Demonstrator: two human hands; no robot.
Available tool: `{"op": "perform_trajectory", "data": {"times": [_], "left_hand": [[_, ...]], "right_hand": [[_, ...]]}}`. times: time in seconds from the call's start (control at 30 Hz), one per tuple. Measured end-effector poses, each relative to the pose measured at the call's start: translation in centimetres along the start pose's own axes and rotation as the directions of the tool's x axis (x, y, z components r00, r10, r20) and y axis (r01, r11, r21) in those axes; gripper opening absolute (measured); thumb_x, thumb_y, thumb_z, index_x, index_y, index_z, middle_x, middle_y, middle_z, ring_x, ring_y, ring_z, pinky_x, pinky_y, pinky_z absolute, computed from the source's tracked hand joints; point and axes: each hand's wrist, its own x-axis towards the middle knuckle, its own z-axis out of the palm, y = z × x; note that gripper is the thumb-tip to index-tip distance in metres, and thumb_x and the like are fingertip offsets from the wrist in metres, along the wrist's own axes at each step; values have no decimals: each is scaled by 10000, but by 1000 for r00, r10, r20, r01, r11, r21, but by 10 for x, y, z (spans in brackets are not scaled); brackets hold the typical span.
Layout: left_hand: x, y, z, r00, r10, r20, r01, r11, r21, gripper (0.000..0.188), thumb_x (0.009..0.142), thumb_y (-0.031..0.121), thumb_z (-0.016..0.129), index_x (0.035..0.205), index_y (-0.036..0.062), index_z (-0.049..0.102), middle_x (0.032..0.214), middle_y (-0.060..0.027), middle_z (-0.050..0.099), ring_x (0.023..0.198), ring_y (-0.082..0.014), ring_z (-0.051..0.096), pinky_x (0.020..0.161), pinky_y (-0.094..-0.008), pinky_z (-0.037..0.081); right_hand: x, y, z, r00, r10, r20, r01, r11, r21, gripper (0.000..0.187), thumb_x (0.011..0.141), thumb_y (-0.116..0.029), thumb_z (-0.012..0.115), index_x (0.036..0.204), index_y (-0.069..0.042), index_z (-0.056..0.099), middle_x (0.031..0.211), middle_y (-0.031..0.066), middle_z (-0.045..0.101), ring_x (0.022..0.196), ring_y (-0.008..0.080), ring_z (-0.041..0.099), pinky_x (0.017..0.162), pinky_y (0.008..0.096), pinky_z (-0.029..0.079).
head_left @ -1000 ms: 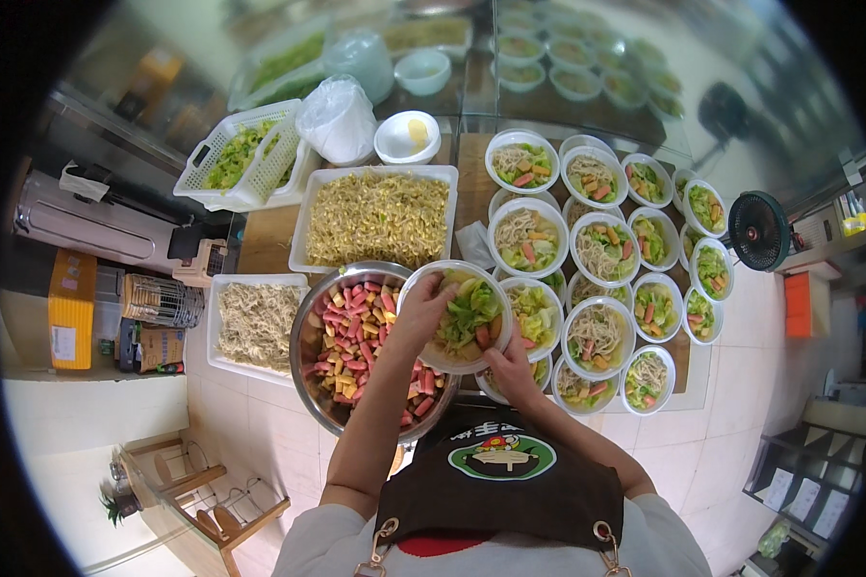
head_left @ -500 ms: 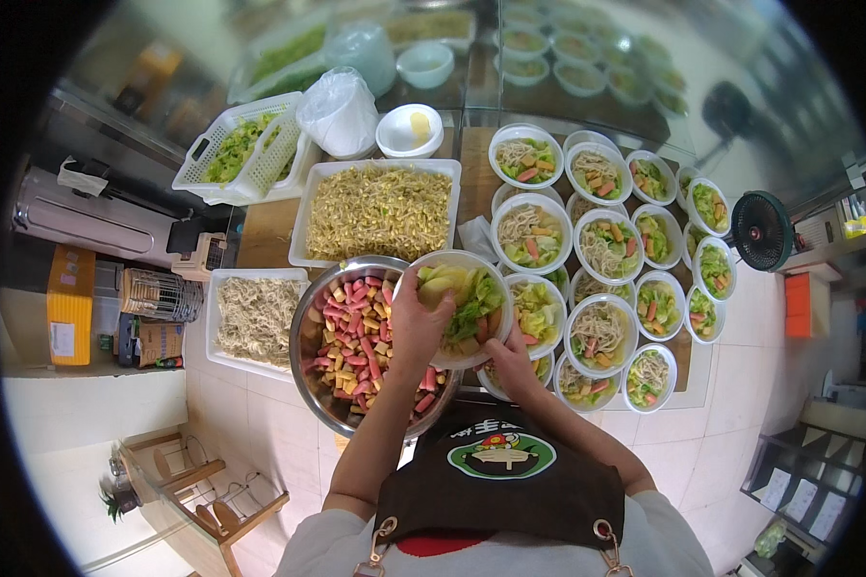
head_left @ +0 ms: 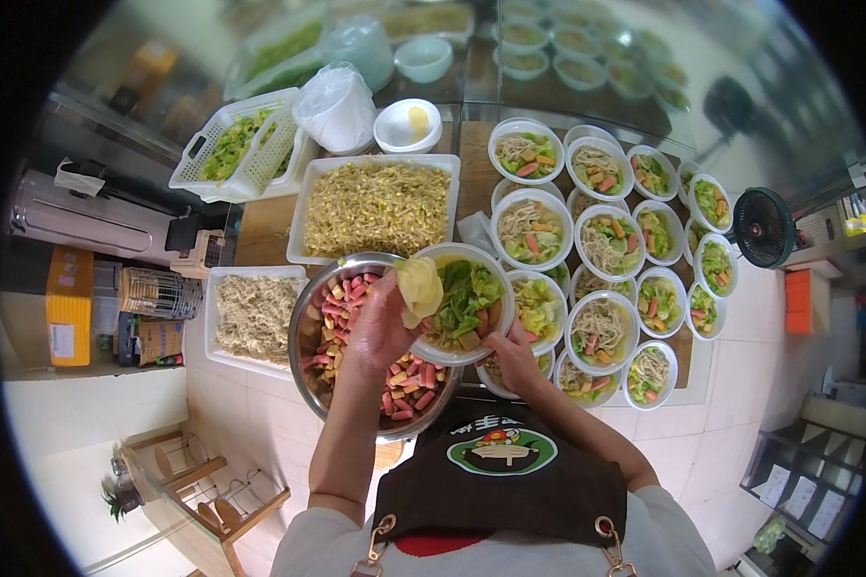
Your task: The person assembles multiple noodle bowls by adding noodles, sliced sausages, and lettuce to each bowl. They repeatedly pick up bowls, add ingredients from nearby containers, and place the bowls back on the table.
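Observation:
My left hand [head_left: 379, 324] is closed on a small stack of thin pale-yellow slices, which look like potato [head_left: 420, 288], raised at the left side of a white round bowl [head_left: 452, 359]. That bowl holds green lettuce [head_left: 469, 293] and a few tan and pink pieces. My right hand [head_left: 515, 356] grips its lower right rim, keeping it tilted above the work surface. Beneath my left forearm is a large steel bowl [head_left: 319, 408] of cut pink and tan sausage-like pieces [head_left: 412, 389], partly covered by the arm.
Many filled bowls [head_left: 601, 330] stand in stacked rows on the right. Behind the steel bowl is a white tray of bean sprouts [head_left: 380, 207]; shredded pale strands fill another tray [head_left: 257, 313]. A lettuce basket [head_left: 191, 171], bagged bowls [head_left: 334, 111] and a small black fan [head_left: 762, 229] surround the table.
My left hand has moved left out of the bowl, lifting the pale slices away from the lettuce. My right hand still holds the bowl, which has shifted slightly.

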Motion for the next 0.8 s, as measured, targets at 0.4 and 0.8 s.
{"op": "perform_trajectory", "data": {"times": [0.4,0.8], "left_hand": [[26,-29,20,797,413,440,-494,29,869,270,824,140,637,1050,61,513,1047,-43,560,930,-133,554,746,-274,483],[46,-15,23,978,150,143,-204,586,784,275,830,173,639,1038,39,518,908,-32,589,786,-77,546,650,-206,464]], "right_hand": [[-4,0,-17,999,-2,-38,4,999,50,609,728,13,474,1301,-70,285,1049,73,499,792,156,566,508,252,514],[3,2,-20,993,51,-105,-45,998,54,540,731,-11,490,1247,-61,341,981,60,518,738,157,567,497,267,509]]}}
